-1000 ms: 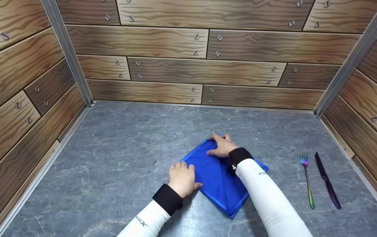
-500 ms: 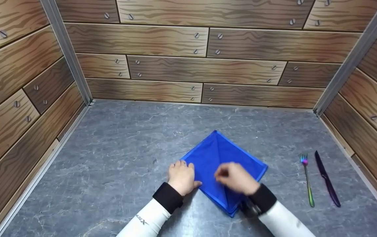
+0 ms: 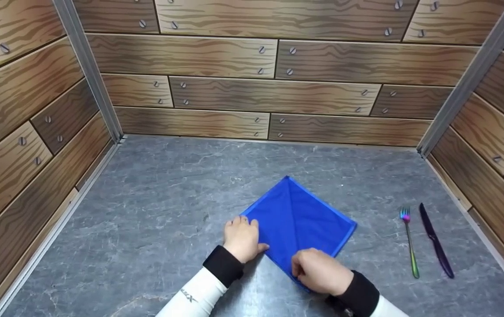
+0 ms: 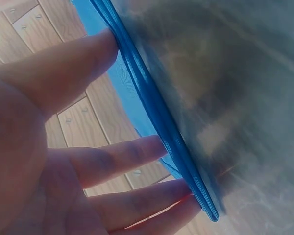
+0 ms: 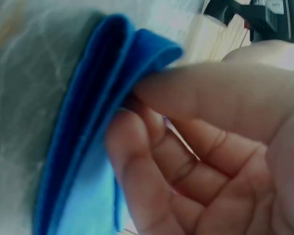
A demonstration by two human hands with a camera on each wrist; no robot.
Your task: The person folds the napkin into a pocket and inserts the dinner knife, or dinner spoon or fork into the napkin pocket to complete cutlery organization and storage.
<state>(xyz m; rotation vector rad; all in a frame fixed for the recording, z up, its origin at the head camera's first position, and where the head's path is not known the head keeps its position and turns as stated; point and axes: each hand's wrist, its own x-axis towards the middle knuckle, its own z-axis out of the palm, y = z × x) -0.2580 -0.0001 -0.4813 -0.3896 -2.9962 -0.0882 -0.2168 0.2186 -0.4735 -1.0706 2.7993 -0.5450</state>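
A blue cloth napkin (image 3: pixel 315 220), folded into several layers, lies as a diamond on the table, with a crease down its middle. My left hand (image 3: pixel 240 240) rests at its left corner, fingers and thumb stretched along the edge. In the left wrist view those fingertips (image 4: pixel 154 146) touch the layered napkin edge (image 4: pixel 159 117). At the near corner, my right hand (image 3: pixel 322 270) has its fingers curled and pinches the cloth. The right wrist view shows the thumb and index finger (image 5: pixel 125 129) at the looped folds (image 5: pixel 83 132); the exact layers between them are hidden.
To the right, a rainbow-coloured fork (image 3: pixel 409 242) and a dark purple knife (image 3: pixel 435 242) lie side by side on the grey marbled table (image 3: pixel 168 211). Wood-patterned walls (image 3: pixel 216 57) enclose the back and both sides.
My right hand has left the napkin's far corner and come down across it to the near corner, fingers now curled there. The left hand has stayed in place.
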